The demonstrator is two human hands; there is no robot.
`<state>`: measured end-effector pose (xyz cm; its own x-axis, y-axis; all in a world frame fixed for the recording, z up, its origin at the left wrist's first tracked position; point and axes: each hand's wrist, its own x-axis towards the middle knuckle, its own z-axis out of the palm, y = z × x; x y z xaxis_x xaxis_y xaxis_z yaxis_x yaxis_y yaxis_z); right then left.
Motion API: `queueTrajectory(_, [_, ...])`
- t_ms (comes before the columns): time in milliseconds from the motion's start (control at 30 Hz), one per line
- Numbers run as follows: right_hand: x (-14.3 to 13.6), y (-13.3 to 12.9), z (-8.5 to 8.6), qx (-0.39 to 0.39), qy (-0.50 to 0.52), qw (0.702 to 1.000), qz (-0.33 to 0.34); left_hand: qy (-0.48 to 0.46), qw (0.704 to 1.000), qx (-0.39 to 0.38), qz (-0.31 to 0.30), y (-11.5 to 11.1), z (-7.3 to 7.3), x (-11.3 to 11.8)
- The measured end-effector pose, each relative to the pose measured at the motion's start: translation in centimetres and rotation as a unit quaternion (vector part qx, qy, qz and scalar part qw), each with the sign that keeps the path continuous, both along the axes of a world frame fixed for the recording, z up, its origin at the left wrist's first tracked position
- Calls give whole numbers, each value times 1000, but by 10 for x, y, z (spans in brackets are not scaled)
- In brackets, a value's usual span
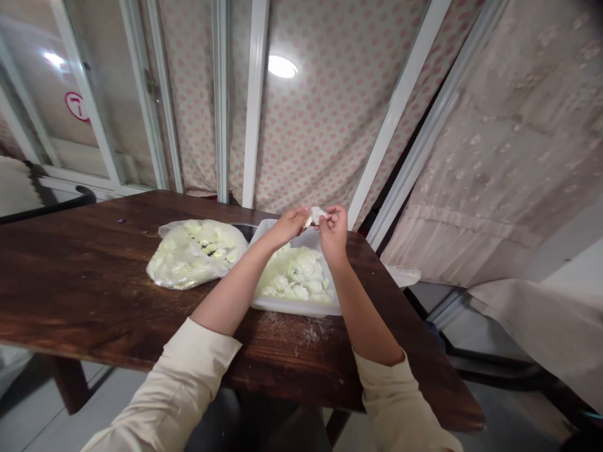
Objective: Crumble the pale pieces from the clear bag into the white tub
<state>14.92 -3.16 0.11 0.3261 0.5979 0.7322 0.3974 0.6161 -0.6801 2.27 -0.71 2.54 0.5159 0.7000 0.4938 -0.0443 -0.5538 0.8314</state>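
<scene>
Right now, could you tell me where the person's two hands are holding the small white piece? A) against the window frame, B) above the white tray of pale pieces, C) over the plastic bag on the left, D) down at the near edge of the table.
B: both the left hand and the right hand pinch the small white piece above the white tray, with the plastic bag off to the left.

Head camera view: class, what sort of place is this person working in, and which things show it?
Probably a home dining or kitchen corner: a dark wooden table, patterned curtains over white-framed windows, and a tray and bag of pale food pieces.
</scene>
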Motion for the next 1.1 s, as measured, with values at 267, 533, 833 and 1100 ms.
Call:
queueTrajectory(267, [2,-1,-1,7,-47,999,-6,-14,1000,-6,-9,5,-1,0])
queueTrajectory(533, [-6,-2,-5,42,-46,992,106,-3,998,55,16,5,0,-1])
queueTrajectory(833, [-5,3,-4,46,2,988,146,-38,998,-12,-37,6,0,2])
queueTrajectory(1100, [9,7,-7,9,-6,999,38,-35,998,5,60,16,-6,4])
